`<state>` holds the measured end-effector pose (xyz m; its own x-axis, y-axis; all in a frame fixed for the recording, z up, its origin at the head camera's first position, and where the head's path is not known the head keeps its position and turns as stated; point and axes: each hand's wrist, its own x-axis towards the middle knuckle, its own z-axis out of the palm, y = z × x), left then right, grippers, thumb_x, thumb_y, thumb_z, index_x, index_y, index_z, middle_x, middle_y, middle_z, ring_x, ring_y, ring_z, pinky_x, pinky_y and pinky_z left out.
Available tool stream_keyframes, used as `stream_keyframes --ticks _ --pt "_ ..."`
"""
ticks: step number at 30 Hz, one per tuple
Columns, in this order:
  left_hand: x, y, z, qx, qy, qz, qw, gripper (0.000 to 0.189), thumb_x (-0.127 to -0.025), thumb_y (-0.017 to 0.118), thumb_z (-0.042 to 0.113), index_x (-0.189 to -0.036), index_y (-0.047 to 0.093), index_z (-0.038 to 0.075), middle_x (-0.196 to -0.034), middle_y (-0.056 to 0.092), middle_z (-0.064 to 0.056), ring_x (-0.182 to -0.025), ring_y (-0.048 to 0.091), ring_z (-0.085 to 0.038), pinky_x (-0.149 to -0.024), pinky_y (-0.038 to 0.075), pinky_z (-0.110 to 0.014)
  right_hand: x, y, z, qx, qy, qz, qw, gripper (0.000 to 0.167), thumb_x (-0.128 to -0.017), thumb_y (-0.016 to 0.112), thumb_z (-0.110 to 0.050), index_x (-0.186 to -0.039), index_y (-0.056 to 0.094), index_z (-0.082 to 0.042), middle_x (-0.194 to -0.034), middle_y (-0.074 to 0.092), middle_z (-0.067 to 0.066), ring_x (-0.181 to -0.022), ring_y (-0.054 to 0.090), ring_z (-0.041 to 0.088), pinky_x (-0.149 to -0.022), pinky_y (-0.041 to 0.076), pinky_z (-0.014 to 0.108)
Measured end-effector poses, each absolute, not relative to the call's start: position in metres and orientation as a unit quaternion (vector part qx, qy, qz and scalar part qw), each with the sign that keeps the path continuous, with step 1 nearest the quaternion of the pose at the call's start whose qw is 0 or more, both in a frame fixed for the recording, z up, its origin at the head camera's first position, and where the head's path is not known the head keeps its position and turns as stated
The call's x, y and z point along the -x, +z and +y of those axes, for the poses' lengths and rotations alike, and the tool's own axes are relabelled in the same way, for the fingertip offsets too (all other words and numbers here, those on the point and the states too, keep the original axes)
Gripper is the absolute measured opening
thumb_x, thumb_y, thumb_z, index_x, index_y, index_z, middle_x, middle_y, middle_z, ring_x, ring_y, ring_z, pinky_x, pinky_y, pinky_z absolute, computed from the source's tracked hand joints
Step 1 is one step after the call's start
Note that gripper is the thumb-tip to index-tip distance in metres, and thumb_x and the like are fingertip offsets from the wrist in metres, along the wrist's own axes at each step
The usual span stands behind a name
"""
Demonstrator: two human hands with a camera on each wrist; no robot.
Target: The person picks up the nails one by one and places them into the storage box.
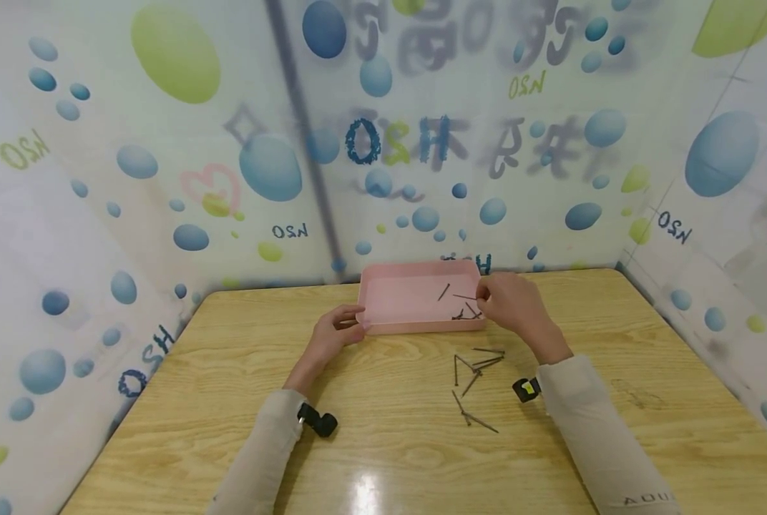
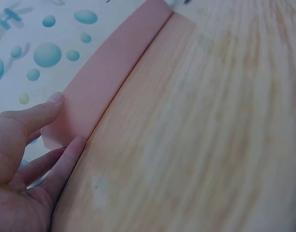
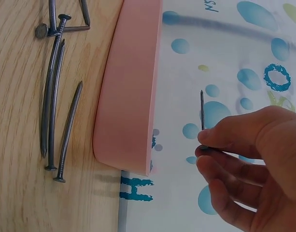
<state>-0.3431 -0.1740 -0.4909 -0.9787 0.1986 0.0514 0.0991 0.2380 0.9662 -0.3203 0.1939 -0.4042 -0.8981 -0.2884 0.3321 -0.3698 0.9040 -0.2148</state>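
Sleeve point(image 1: 609, 429) of the right arm bears dark letters; "AOU" can be made out, the rest cannot. Beyond the wrist cameras, loose nails point(image 3: 69, 130) lie on the wooden table point(image 1: 383, 400), several crossing; pick these singly by the head so that neighbours do not drag along.

Left hand point(image 1: 328, 342): thumb and fingers apart, touching the near left corner of the pink tray point(image 1: 393, 292). Light, steady pressure here should be enough to stop the tray sliding.

Right hand point(image 1: 511, 302): thumb and forefinger clamped together on one nail point(image 3: 202, 111), close to its head, shank and point free. The nail is above the right end of the tray, which stands near the far edge of the table. For clean placement, lower it below the rim, lay it flat, then part the fingers; a high drop could bounce. Align it with the other nails point(image 1: 444, 292) in the tray, and clear fingertips from the points.

Wall covering point(image 1: 435, 197), behind: printed "H2O" point(image 1: 398, 141) and smaller "N2O" point(image 1: 290, 231), both mirror-reversed. Larger grey characters above are blurred and cannot be read reliably. No brand name can be identified.
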Motion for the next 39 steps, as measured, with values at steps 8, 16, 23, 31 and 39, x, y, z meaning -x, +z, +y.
stream_keyframes --ticks 8,16,23,31,39 --pt "0.343 -0.491 -0.174 -0.092 0.606 0.789 0.041 0.049 -0.097 0.074 0.018 -0.143 0.060 0.009 -0.142 0.060 -0.020 -0.123 0.066 -0.034 -0.092 0.062 -0.035 0.320 -0.406 0.192 -0.167 0.145 -0.961 0.169 0.012 -0.094 0.069 -0.013 -0.092 0.079 -0.008 -0.089 0.075 0.008 -0.070 0.065 0.020 -0.061 0.058 0.039" --pt "0.342 -0.490 -0.172 -0.095 0.609 0.786 0.046 0.049 -0.098 0.073 0.016 -0.144 0.059 0.009 -0.144 0.060 -0.020 -0.124 0.065 -0.036 -0.092 0.062 -0.035 0.319 -0.406 0.190 -0.165 0.151 -0.958 0.181 0.013 -0.094 0.069 -0.013 -0.090 0.079 -0.009 -0.088 0.075 0.007 -0.067 0.063 0.019 -0.057 0.056 0.037" --pt "0.342 -0.491 -0.173 -0.094 0.610 0.786 0.041 0.049 -0.098 0.073 0.016 -0.144 0.059 0.009 -0.143 0.060 -0.020 -0.123 0.067 -0.034 -0.092 0.062 -0.034 0.318 -0.407 0.188 -0.158 0.144 -0.959 0.188 0.013 -0.095 0.068 -0.013 -0.093 0.080 -0.008 -0.090 0.076 0.010 -0.067 0.064 0.020 -0.057 0.057 0.037" --pt "0.341 -0.491 -0.175 -0.090 0.610 0.786 0.042 0.048 -0.098 0.072 0.014 -0.143 0.060 0.007 -0.142 0.060 -0.022 -0.125 0.065 -0.037 -0.092 0.062 -0.035 0.320 -0.407 0.190 -0.162 0.129 -0.967 0.149 0.011 -0.094 0.068 -0.010 -0.092 0.079 -0.008 -0.088 0.076 0.008 -0.069 0.066 0.019 -0.062 0.059 0.040" --pt "0.342 -0.490 -0.175 -0.094 0.606 0.789 0.041 0.053 -0.099 0.071 0.017 -0.147 0.055 0.004 -0.146 0.056 -0.026 -0.124 0.065 -0.035 -0.093 0.062 -0.037 0.321 -0.398 0.201 -0.196 0.138 -0.971 -0.003 0.009 -0.091 0.072 -0.011 -0.087 0.080 -0.010 -0.082 0.073 0.001 -0.065 0.060 0.013 -0.062 0.055 0.033"
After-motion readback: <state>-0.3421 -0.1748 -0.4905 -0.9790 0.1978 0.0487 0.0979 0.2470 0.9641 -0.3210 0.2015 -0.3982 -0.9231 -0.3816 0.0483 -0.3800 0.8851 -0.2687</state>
